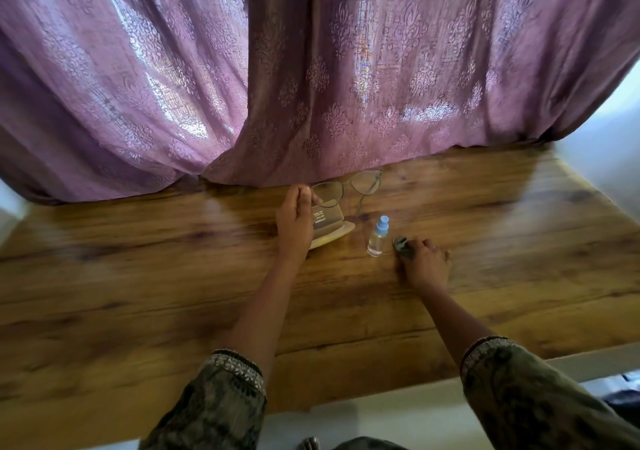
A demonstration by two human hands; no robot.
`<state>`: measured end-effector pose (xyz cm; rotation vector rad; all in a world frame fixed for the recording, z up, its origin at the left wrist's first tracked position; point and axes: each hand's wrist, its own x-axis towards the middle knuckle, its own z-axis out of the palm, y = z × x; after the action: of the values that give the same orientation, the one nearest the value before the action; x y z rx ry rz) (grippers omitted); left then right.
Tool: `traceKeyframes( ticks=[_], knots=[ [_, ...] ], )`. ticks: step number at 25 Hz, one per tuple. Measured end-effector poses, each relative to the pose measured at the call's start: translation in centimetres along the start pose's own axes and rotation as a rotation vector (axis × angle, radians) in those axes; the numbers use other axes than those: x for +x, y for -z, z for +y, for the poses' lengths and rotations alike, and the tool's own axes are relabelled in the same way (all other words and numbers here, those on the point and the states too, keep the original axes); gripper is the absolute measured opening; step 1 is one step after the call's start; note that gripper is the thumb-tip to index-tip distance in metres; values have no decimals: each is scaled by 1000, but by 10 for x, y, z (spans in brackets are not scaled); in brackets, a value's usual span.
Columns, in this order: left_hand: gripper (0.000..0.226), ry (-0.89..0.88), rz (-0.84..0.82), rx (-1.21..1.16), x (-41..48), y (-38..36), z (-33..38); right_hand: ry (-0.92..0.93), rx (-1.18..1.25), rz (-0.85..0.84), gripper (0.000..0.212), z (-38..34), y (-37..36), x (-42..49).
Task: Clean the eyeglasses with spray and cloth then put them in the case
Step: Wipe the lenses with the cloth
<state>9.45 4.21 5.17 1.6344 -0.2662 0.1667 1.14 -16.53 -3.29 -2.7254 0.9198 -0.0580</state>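
**Eyeglasses held over the open case, cloth under the other hand**

From my feed I see the left hand (294,217) reaching to the far side of the counter (138,276), thumb and fingers closed on the left end of the eyeglasses (346,186). The frame is tilted and sits just in front of the purple curtain (311,69), with 1 temple hanging down towards the wood. Directly below and touching that hand is the case (334,233), open, its lid standing up. The spray bottle (378,236) stands upright just right of the case, blue top on, with nothing touching it. The right hand (426,259) lies low on the counter beside the bottle, fingers curled round a dark bunched cloth (401,243).

I judge this to be the cleaning stage rather than the stowing one, since the cloth is gripped and the eyeglasses are up, not in the case (I can't tell whether the lenses are wet). If they are dry, the next move needs a free hand for the bottle, so the cloth must be put down or tucked into the palm, the nozzle aimed at each of the 2 lenses, and the frame held steady by its rim, clear of the curtain. If they are already wet, the cloth goes straight to the lens nearest the left hand
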Motion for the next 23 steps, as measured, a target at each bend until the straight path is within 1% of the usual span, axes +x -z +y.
traceKeyframes(
  ticks=[3, 5, 9, 14, 17, 19, 23],
  knots=[
    [33, 0, 23, 3, -5, 2, 4, -1, 23, 35, 25, 4, 4, -8],
    [33, -4, 37, 4, -10, 4, 6, -5, 116, 57, 24, 5, 7, -16],
    [33, -11, 54, 8, -20, 0, 14, -1, 381, 171, 26, -1, 16, -39],
    [33, -26, 63, 25, -43, -7, 21, 97, 650, 322, 11, -7, 30, -69],
    [32, -11, 63, -3, -57, -11, 23, 141, 753, 420, 10, -7, 42, -84],
    [32, -15, 67, 1, -64, -13, 26, 181, 828, 452, 12, -11, 54, -90],
    [33, -57, 81, 21, -74, -14, 34, 379, 997, 453, 11, -28, 83, -101]
  ],
)
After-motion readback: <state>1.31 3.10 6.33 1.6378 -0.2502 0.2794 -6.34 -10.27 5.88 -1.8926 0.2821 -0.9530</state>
